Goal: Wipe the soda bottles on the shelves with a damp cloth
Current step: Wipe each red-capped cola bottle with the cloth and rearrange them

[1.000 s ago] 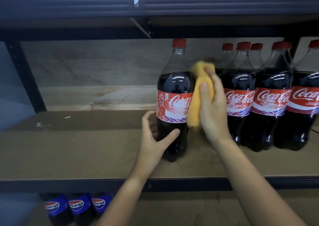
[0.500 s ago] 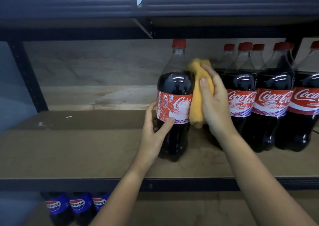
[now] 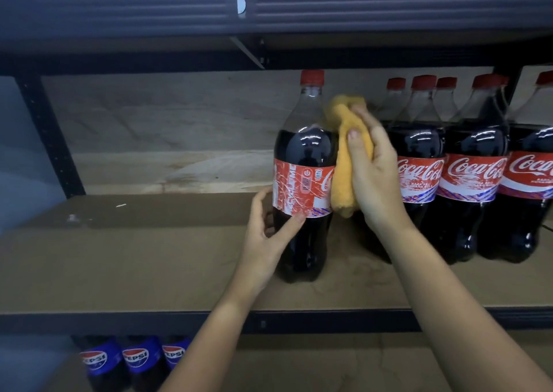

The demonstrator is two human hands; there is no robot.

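- The large clear-plastic cola bottle with a red cap and red label [image 3: 305, 179] stands upright on the brown board shelf [image 3: 149, 260], apart from the row of matching red-capped cola bottles [image 3: 466, 176] to its right.
- The left hand [image 3: 266, 239] closes around the lower body of the bottle, thumb tip on the bottom edge of the label, fingers wrapped behind the left side.
- The right hand [image 3: 374, 176] clasps a bunched yellow-orange cloth [image 3: 344, 179], pressing it flat against the bottle's right flank from the shoulder down past the label.
- Compared with a second ago, the label has turned: the script logo that faced the camera has swung round behind the cloth, and the barcode and small print panel now face forward. The left hand has also climbed from near the base to the label's lower edge.
- That reads as the left hand rotating the bottle while the cloth stays put, so the wipe is working round the circumference; this bottle looks partly done.
- Whether the far side has been wiped yet cannot be judged from here, since it faces away.
- The neck and cap sit above the cloth and look untouched at this moment.
- The row on the right and the blue-labelled bottles on the shelf below [image 3: 134, 358] stand waiting, so most of the task seems to lie ahead.
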